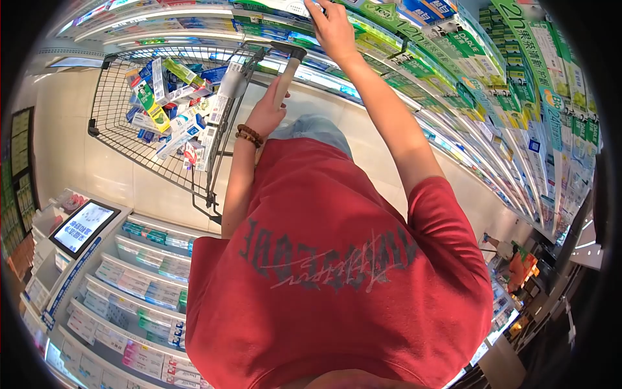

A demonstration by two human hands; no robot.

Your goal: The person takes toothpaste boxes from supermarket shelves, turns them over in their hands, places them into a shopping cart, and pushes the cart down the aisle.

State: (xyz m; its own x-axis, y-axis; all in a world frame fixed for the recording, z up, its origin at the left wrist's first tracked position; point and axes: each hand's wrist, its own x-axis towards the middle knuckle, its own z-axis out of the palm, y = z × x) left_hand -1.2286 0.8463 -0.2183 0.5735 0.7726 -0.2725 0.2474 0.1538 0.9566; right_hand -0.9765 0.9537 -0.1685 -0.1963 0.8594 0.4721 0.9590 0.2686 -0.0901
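My left hand (267, 109), with brown beaded bracelets (249, 135) at the wrist, is closed around the pale grip of the cart handle (289, 79). The wire shopping cart (99, 97) stands to the left, with a heap of toothpaste boxes (150, 104) in it. At the top edge, my right hand (334, 29) reaches to the shelf front. Its fingers close on the edge of a white package (288, 6), which the frame's edge cuts off in part.
Shelves of green Darlie toothpaste boxes (476, 48) run along the right. Lower left, a stepped display (139, 285) holds more boxes, with a lit screen (84, 227) beside it. Pale floor tiles (146, 185) lie below the cart. A person in orange (518, 269) is far right.
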